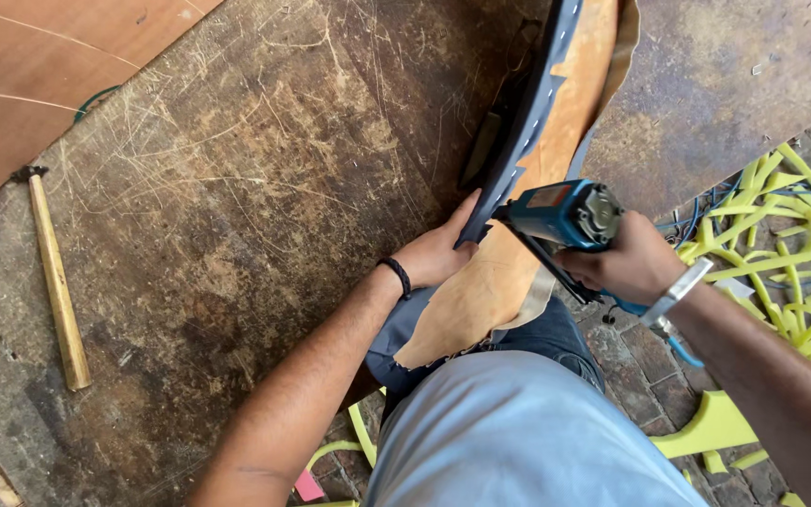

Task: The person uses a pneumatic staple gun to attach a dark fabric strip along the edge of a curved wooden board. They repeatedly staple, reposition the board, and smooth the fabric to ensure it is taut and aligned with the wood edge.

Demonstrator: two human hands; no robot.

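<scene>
Here the right hand (629, 263) is gripping a blue pneumatic staple gun (563, 218), its fingers wrapped fully closed around the handle, with a metal bracelet (678, 291) sitting on the wrist just behind them. The tool's dark nose is pointing leftward, toward the fingertips of the left hand (438, 252), and is lying just beside them. The left hand is pressing flat against a long grey-blue panel (527, 113) that is standing on edge at the workbench's rim, fingers stretched out and nearly straight along its lower end, thumb side up; it is bracing the piece rather than clasping it. A black band (396, 275) is circling that wrist. A sheet of tan leather-like covering (490, 282) is draping down right below and between both sets of fingers, running up the far side of the panel. Well away from the left fingers, across the scratched dark workbench (237, 235), a wooden-handled hammer (53, 277) is lying untouched. Beyond the right knuckles, yellow foam strips (790, 272) are piling on the brick floor.
</scene>
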